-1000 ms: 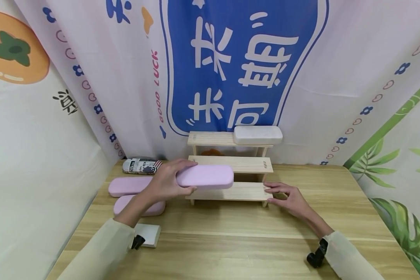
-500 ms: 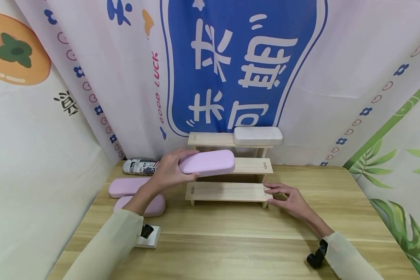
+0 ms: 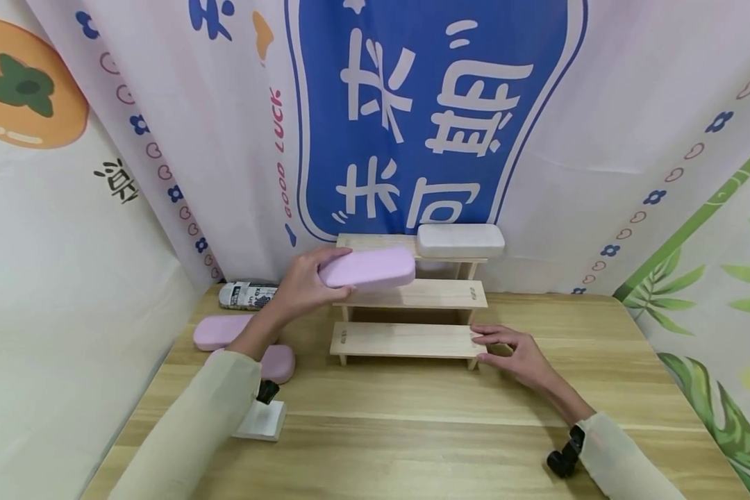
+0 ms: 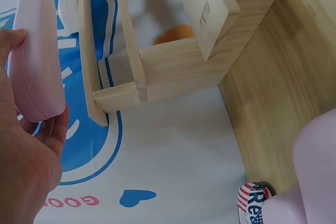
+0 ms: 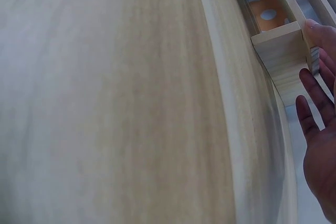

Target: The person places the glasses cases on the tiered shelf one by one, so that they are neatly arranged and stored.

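Note:
My left hand (image 3: 309, 283) grips a pink glasses case (image 3: 369, 269) by its left end, thumb on the near side and fingers behind. The case is held level in front of the top tier of a three-step wooden rack (image 3: 409, 340); a seam along its side shows in the left wrist view. On the top tier's right end lies a white glasses case (image 3: 461, 240). My right hand (image 3: 517, 353) pinches the right end of the lowest step; the right wrist view has the thumb (image 5: 317, 32) at the board's edge, fingers on its other side.
Left of the rack, two more pink cases (image 3: 221, 332) lie on the wooden table (image 3: 406, 444), partly behind the left arm. Beyond them is a printed case (image 3: 246, 295) with a flag pattern. A small white box (image 3: 262, 421) sits nearer. A printed curtain (image 3: 556, 160) hangs behind.
My left hand has lifted the pink glasses case from in front of the lower steps up to the top tier. My right hand has stayed at the lowest step's end.

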A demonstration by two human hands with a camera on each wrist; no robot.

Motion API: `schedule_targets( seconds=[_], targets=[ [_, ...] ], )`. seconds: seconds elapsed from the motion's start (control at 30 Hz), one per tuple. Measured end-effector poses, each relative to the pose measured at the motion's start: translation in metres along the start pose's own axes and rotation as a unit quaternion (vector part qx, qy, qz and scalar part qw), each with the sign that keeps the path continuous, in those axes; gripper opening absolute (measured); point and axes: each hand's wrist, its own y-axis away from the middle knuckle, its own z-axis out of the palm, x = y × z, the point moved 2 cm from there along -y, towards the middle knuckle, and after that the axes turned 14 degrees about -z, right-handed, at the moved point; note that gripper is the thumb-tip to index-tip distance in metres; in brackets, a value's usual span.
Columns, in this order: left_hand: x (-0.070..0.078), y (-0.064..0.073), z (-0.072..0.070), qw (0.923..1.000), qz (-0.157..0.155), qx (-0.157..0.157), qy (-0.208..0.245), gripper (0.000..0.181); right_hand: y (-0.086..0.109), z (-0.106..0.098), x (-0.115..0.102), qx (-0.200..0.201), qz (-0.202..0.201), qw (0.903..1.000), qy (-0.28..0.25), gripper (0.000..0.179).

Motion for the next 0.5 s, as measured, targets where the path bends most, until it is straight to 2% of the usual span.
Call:
schedule_targets(
  seconds=[0.2,0.5],
  targets=[
    [0.000,-0.014,-0.001,0.9998,-0.013,0.012,-0.001,0.073,0.000,-0.001,0.001,0.000,0.001,1.0000,0.001,0.031],
    [0.003,-0.031,-0.002,0.9986,-0.050,0.002,-0.019,0.073,0.000,-0.001,0.001,0.000,0.002,1.0000,0.000,0.031]
  ],
)
